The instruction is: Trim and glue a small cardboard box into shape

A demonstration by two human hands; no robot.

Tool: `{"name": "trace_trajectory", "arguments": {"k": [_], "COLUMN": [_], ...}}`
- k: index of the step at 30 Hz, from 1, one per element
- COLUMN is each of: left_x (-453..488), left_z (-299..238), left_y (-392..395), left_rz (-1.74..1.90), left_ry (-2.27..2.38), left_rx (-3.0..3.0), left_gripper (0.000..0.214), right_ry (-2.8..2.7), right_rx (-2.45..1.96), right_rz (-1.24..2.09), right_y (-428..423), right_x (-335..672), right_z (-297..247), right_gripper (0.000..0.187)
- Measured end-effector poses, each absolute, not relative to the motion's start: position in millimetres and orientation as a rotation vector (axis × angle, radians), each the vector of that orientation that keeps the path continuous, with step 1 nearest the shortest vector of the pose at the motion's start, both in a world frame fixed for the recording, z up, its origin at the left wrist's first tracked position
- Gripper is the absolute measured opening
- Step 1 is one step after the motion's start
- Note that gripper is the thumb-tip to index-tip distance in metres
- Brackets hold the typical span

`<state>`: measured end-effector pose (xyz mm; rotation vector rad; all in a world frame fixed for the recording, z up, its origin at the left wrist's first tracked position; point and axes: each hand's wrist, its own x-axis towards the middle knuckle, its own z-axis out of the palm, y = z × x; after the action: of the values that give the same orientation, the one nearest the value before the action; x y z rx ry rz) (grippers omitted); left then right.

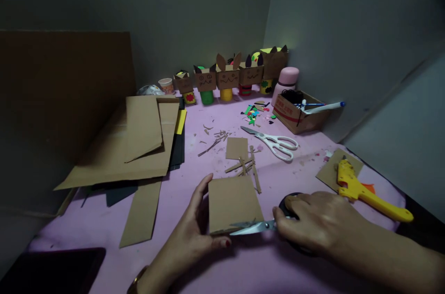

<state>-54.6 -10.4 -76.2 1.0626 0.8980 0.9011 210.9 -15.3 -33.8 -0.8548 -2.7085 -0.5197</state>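
Observation:
A square piece of brown cardboard point(234, 202) is gripped along its left side by my left hand point(198, 224), thumb below and fingers behind. My right hand point(313, 220) is closed round the dark handles of a pair of scissors point(255, 227). Their silver blades lie across the cardboard's near edge, parted slightly. Beyond it, a smaller cardboard square point(237, 148) and several thin cardboard strips point(255, 171) lie on the pink tabletop point(194, 164). White-handled scissors point(278, 143) rest farther back, blades pointing left.
Cardboard sheets point(142, 145) are piled at left, near a dark flat device point(55, 271). A yellow glue gun point(365, 194) lies at right. Behind are a box of pens point(301, 115), a pink bottle point(287, 83) and several cardboard animal figures point(227, 78) by the wall.

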Motion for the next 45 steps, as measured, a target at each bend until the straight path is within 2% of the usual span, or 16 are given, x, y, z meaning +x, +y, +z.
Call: {"name": "trace_trajectory", "arguments": {"k": [18,38,45], "left_x": [-55.0,-56.1,-56.2], "left_z": [-79.4,-87.2,-84.9], "left_y": [-10.4,-9.1,-12.3], "left_rz": [0.903,0.915,0.899], "left_ry": [0.909,0.912,0.923], "left_rx": [1.051,1.050,1.053], "left_gripper": [0.118,0.119,0.118], "right_ry": [-2.670,-2.668,-2.698], "right_rx": [-0.807,-0.741,-0.804], "right_rz": [-0.619,-0.471,-0.559], "right_y": [-9.8,-9.9,-10.8], "right_x": [209.5,205.8,202.3], "right_z": [-37.0,-29.1,-32.8], "right_gripper": [0.030,0.029,0.032]}}
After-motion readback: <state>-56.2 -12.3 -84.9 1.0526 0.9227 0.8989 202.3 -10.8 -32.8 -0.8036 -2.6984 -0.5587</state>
